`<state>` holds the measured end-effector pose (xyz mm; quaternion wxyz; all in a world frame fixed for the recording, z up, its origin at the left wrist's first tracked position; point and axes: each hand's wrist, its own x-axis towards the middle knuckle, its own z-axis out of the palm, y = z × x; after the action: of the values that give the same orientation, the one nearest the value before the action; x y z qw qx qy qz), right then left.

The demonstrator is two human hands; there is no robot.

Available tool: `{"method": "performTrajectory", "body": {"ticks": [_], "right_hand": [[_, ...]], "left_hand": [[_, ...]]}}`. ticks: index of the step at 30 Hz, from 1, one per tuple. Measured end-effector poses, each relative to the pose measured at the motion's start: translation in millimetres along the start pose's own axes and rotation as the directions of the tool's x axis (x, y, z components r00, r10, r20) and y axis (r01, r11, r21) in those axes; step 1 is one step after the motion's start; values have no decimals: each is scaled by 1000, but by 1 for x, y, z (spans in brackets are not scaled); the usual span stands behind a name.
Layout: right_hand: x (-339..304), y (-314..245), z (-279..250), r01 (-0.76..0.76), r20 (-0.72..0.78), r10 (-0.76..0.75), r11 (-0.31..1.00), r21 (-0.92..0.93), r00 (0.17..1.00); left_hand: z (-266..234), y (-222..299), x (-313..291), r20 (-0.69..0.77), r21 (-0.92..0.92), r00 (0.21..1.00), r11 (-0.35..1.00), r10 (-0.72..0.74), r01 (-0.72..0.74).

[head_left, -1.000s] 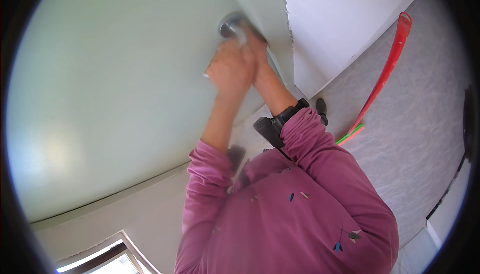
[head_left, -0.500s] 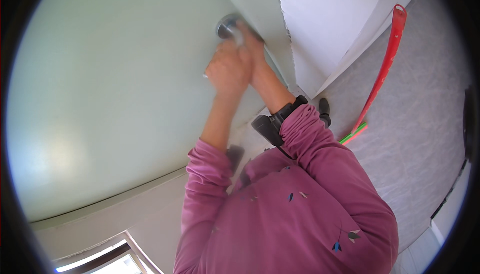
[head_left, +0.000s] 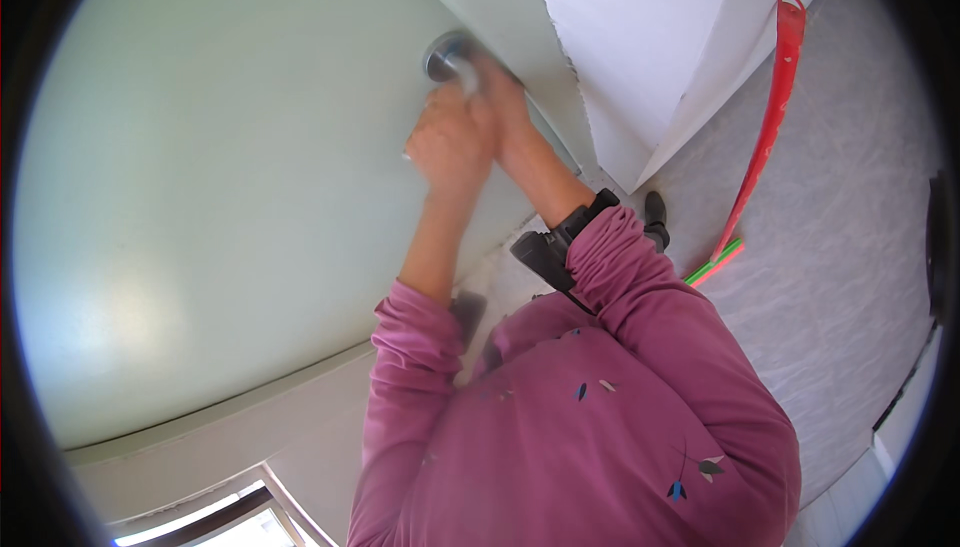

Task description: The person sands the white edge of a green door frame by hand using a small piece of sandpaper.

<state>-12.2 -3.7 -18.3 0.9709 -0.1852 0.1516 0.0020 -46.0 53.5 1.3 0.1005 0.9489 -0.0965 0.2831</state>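
Note:
A pale green door [head_left: 230, 177] fills the left of the view, with a round silver door handle [head_left: 441, 56] near its edge. My left hand [head_left: 447, 137] is wrapped around the handle's lever, and a small light tip pokes out beside the fist. Close against it, my right hand [head_left: 503, 102] reaches to the neck of the handle, at the door's edge. Its fingers are blurred and partly covered by the left hand. A dark strap with a black device [head_left: 545, 255] circles my right wrist.
White panels with a rough edge [head_left: 620, 47] stand beyond the door's edge. A long red pole [head_left: 764, 137] with a looped top leans there, a green and pink-red strip [head_left: 715, 264] at its foot. My dark shoe [head_left: 655, 209] is on the grey floor [head_left: 830, 247]. A window [head_left: 240, 522] shows at lower left.
The view has shifted slightly, so the handle and both hands sit a little further left in the picture. Both hands stay at the handle.

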Motion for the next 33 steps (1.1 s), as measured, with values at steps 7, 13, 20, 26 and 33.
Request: {"method": "performTrajectory", "body": {"ticks": [7, 13, 20, 26, 33], "right_hand": [[21, 41, -61, 257, 258, -204, 947, -192, 944], [-20, 23, -64, -157, -67, 143, 932, -327, 987], [-28, 19, -70, 118, 165, -67, 937, -328, 984], [-38, -1, -50, 81, 215, 13, 902, -423, 976], [-31, 7, -50, -32, 409, 180, 938, -344, 894]], "left_hand": [[6, 0, -1, 42, 10, 999, 1000, -23, 22], [3, -4, -2, 32, 1, 999, 999, -38, 38], [-1, -8, -2, 52, -44, 999, 999, 5, -2], [-25, -6, 4, 181, 0, 967, 983, 180, -183], [-42, -19, -17, 40, -23, 950, 951, 309, -309]]}}
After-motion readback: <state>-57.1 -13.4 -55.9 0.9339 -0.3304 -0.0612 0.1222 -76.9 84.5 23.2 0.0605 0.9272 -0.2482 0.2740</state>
